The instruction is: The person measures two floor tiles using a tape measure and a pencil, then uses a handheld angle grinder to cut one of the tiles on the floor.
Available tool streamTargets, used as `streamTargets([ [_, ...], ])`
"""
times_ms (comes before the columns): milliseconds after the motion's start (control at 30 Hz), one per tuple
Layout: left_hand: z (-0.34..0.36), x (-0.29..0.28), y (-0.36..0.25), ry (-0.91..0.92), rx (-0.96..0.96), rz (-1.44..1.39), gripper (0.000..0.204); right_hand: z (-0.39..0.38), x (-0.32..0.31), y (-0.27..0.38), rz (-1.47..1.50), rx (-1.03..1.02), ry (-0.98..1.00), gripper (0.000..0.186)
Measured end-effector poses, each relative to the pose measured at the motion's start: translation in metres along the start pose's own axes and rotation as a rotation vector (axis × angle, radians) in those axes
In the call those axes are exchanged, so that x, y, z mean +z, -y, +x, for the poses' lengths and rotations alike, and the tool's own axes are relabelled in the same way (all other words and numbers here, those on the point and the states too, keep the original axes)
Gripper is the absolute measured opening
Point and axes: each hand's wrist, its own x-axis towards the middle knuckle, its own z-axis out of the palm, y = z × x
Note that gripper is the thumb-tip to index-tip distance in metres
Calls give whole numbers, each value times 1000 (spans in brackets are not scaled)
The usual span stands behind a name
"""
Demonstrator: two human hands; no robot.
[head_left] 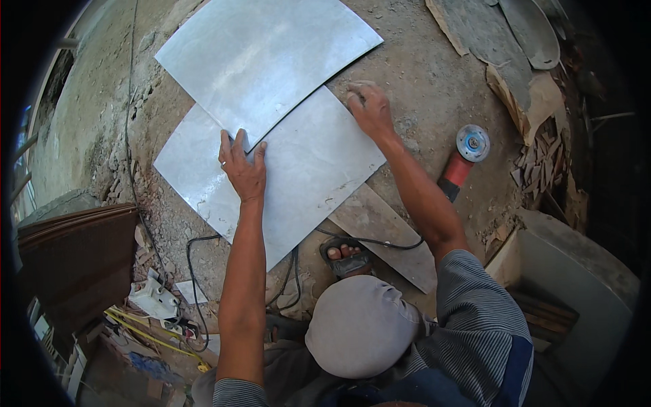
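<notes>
Two large glossy pale grey tiles lie on the ground before me. The upper tile (264, 54) overlaps part of the lower tile (305, 176), which is turned to a similar slant. At the near corner of the upper tile, my left hand (243, 171) rests with fingers and thumb spread to either side of that corner. My right hand (371, 112) is beside the right edge of the lower tile, fingers loosely bent and the thumb apart; nothing shows in it. Right of my right forearm lies a red and black angle grinder (459, 166) with its disc facing up.
A narrow stone strip (383, 230) lies under my right arm, near a sandaled foot (344, 252). Black cable (192, 261) runs over the dusty ground. Brown panels (78, 261) and a white socket box (154, 298) stand left. Broken shards (542, 163) and torn cardboard (542, 102) lie right.
</notes>
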Motion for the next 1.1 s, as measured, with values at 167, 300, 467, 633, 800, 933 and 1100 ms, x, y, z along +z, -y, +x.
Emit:
streamTargets([
  [167, 1, -2, -1, 44, -20, 37, 46, -11, 17, 14, 209, 239, -32, 24],
  [300, 0, -2, 3, 33, -67, -59, 40, -9, 20, 15, 99, 150, 28, 28],
  [467, -1, -3, 7, -28, -51, -92, 33, -24, 17, 27, 35, -41, 55, 24],
  [633, -2, -4, 9, -35, -74, -111, 32, -23, 20, 35, 7, -54, 103, 26],
  [800, -1, -8, 10, -14, -43, -117, 34, 1, 35, 42, 187, 322, 90, 34],
  [933, -5, -5, 7, -54, -49, -106, 45, 30, 46, 40, 361, 463, -26, 49],
  [1100, -7, -1, 6, -78, -24, 25, 50, 47, 53, 35, 339, 582, -85, 49],
])
